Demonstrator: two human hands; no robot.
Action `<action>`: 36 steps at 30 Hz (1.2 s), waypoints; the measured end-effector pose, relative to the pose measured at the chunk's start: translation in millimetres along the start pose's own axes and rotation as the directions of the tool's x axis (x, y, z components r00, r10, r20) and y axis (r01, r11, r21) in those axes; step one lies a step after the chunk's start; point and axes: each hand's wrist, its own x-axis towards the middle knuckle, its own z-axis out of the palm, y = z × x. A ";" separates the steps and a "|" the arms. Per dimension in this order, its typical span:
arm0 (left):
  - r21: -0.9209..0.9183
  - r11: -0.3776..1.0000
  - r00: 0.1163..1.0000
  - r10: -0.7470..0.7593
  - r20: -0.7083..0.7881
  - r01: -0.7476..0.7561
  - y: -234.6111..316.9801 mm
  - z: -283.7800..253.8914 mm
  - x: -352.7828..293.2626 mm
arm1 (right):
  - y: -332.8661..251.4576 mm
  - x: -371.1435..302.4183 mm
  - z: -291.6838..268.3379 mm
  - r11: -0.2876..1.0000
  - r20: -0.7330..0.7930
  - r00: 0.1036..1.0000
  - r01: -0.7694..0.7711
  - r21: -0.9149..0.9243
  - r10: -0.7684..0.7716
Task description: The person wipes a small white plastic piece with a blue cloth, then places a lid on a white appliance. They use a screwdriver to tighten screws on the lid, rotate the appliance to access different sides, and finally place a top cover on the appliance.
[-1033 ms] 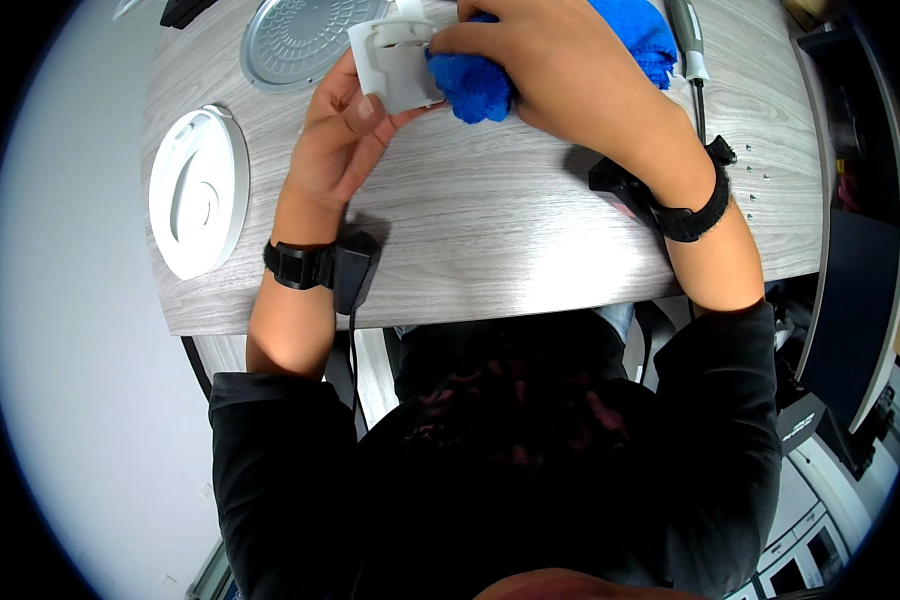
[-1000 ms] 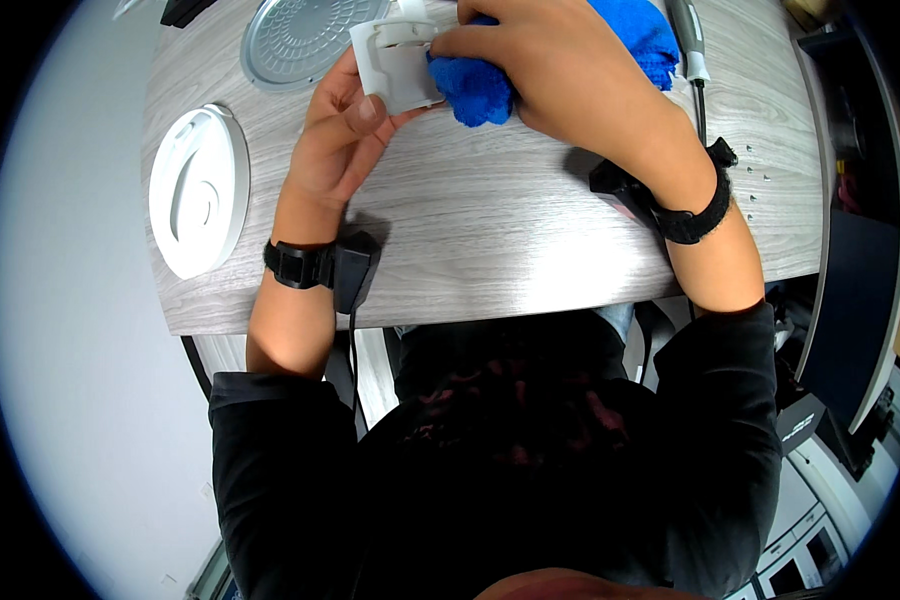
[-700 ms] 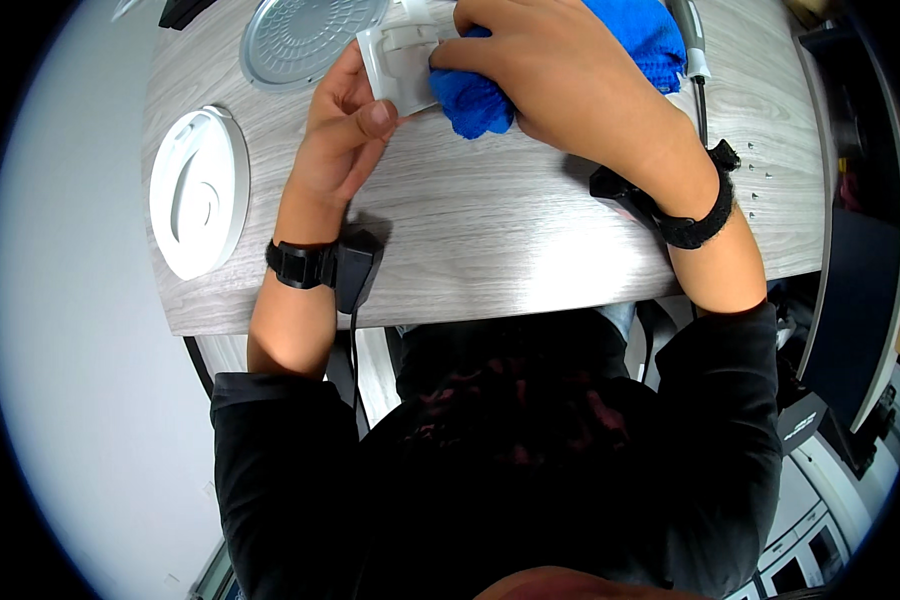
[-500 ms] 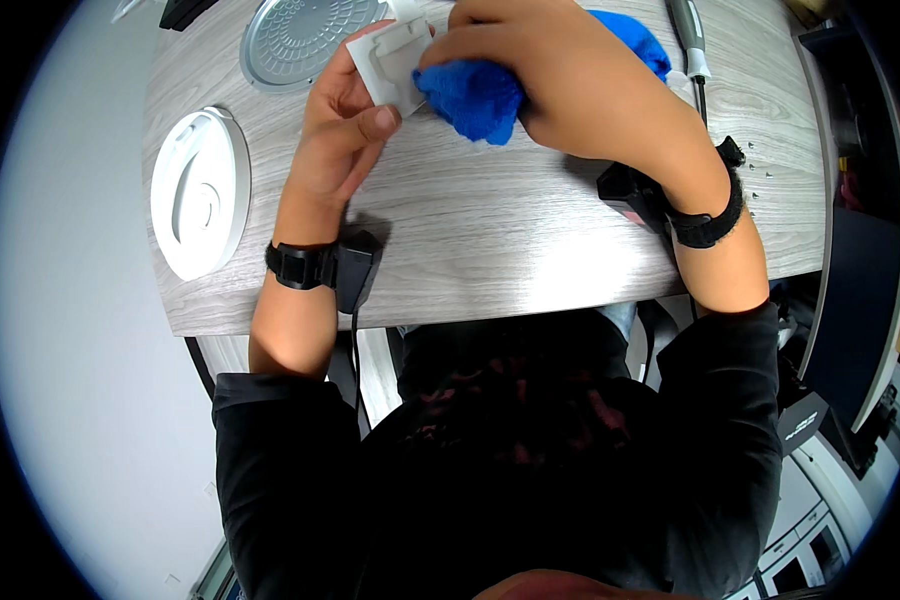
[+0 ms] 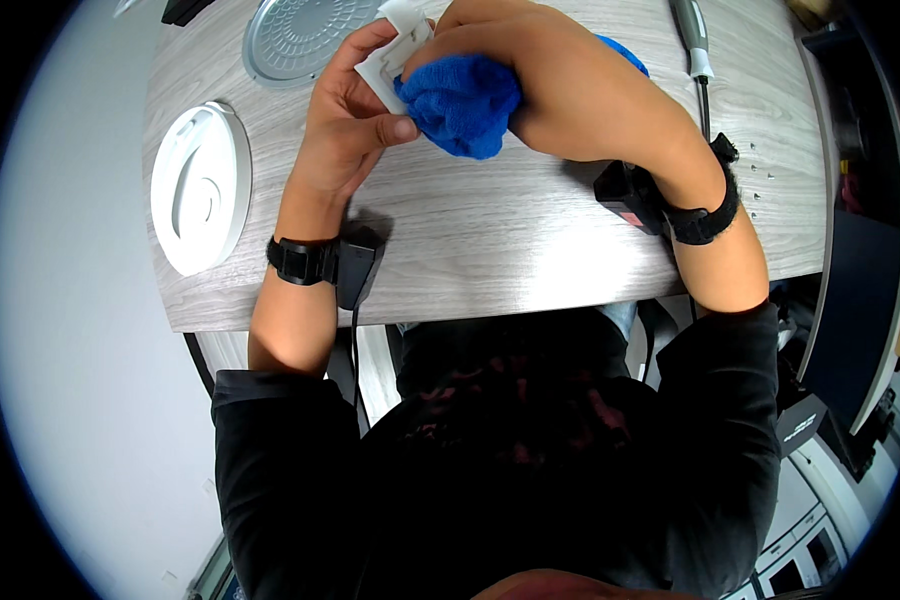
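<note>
My left hand (image 5: 350,125) is closed on a small white plastic part (image 5: 378,72) with raised edges, held between thumb and fingers above the table. Bunched in my right hand (image 5: 550,85) is a blue cloth (image 5: 462,105), pressed against the face of the white part. The cloth covers the part's right side, and another bit of it shows beyond my right wrist. My right fingertips are partly hidden behind the cloth.
A round grey ribbed disc (image 5: 305,38) lies at the far left, a white oval housing (image 5: 201,190) on the left. On the right rest a screwdriver (image 5: 692,38) with a grey handle and several tiny screws (image 5: 756,180). Black wrist devices (image 5: 358,268) trail cables toward the wood-grain table's near edge.
The white part has tilted in my left hand. My right hand has moved the cloth slightly left and nearer, and the cloth now covers more of the part.
</note>
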 end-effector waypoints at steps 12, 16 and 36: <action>-0.094 0.995 0.997 0.042 0.062 -0.036 2.1 19.1 6.3 | 1.2 -2.2 -3.3 0.997 0.087 0.993 -0.081 -0.005 0.081; -0.073 0.997 0.999 0.039 0.038 -0.036 2.4 22.0 7.2 | 1.0 -3.3 -4.5 0.986 0.184 0.981 -0.030 -0.166 0.061; 0.002 1.000 0.992 -0.003 0.123 0.002 2.3 13.9 4.3 | 1.0 3.3 -21.4 0.989 0.226 0.972 -0.030 -0.144 0.062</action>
